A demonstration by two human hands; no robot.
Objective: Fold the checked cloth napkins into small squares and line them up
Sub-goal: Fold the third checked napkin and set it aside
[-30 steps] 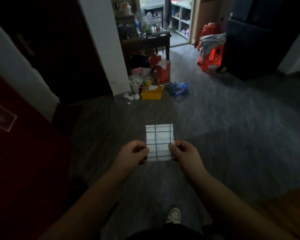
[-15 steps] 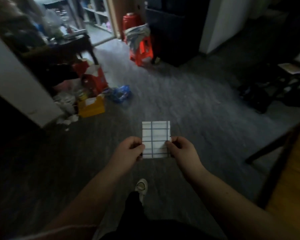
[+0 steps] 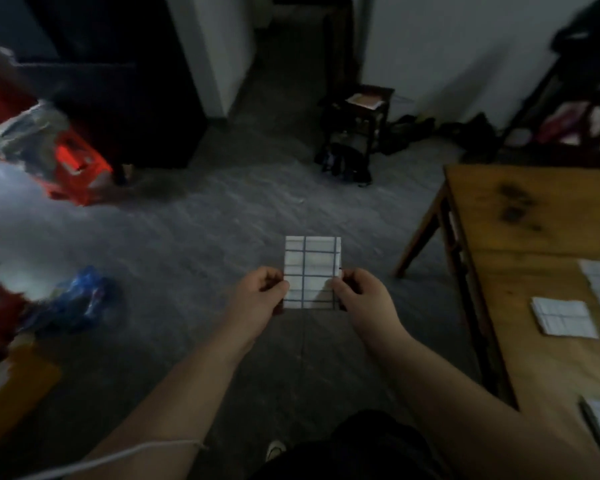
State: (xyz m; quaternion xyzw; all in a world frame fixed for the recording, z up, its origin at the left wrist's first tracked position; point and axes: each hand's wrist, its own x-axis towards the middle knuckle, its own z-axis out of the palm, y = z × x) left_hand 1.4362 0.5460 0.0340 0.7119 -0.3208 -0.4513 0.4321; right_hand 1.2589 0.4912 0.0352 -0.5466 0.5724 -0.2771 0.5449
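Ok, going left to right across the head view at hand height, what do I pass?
Blue plastic bag → left hand → held checked napkin, pinched by both hands → right hand → wooden table, with a folded napkin lying on it.

A single wide-angle camera is riding on the person's head, facing forward and pointing steeply down at the floor [image 3: 187, 237]. It is viewing the left hand [image 3: 260, 292] and right hand [image 3: 361, 296] from near, above and behind, with the checked napkin [image 3: 312, 261] they are pinching sitting about mid-frame, left of the worktop [image 3: 534, 244]. The worktop is entering only at the right edge, partly cut off by the frame.
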